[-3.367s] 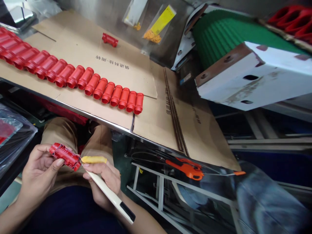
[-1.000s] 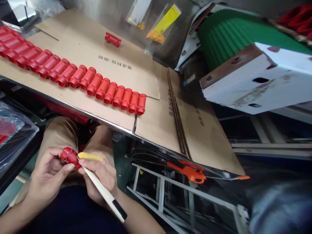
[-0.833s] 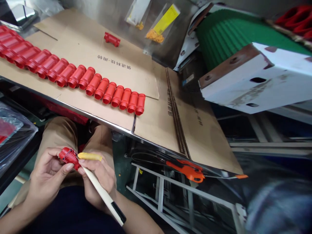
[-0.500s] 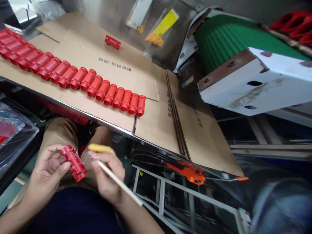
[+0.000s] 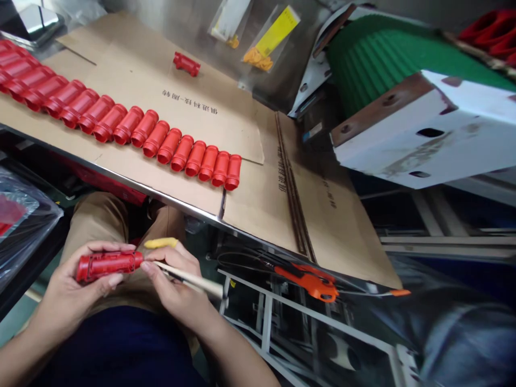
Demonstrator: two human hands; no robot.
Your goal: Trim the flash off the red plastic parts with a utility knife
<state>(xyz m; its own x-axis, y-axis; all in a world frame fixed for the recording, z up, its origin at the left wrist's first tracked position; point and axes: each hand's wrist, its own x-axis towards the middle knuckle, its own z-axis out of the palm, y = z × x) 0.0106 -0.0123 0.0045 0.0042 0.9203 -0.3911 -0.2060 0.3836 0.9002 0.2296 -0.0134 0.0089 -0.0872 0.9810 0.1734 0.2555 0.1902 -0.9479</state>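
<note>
My left hand (image 5: 68,290) is wrapped round a red plastic tube-shaped part (image 5: 108,263), held level above my lap with its slotted side up. My right hand (image 5: 175,285) pinches a thin pale wooden stick (image 5: 197,279). The stick's near end is hidden by the fingertips, which are at the right end of the red part; whether it enters the part I cannot tell. A yellow finger cot (image 5: 161,243) covers one finger of my right hand.
A long row of red tube parts (image 5: 181,153) lies along the cardboard-covered bench (image 5: 258,215). One more red part (image 5: 186,64) lies farther back. Orange-handled cutters (image 5: 318,285) hang below the bench edge. At the right stands a white metal frame (image 5: 403,140) with a green belt (image 5: 374,70).
My left hand has turned the red part from tilted to nearly level. My right hand has moved left and brought the stick's end to the part.
</note>
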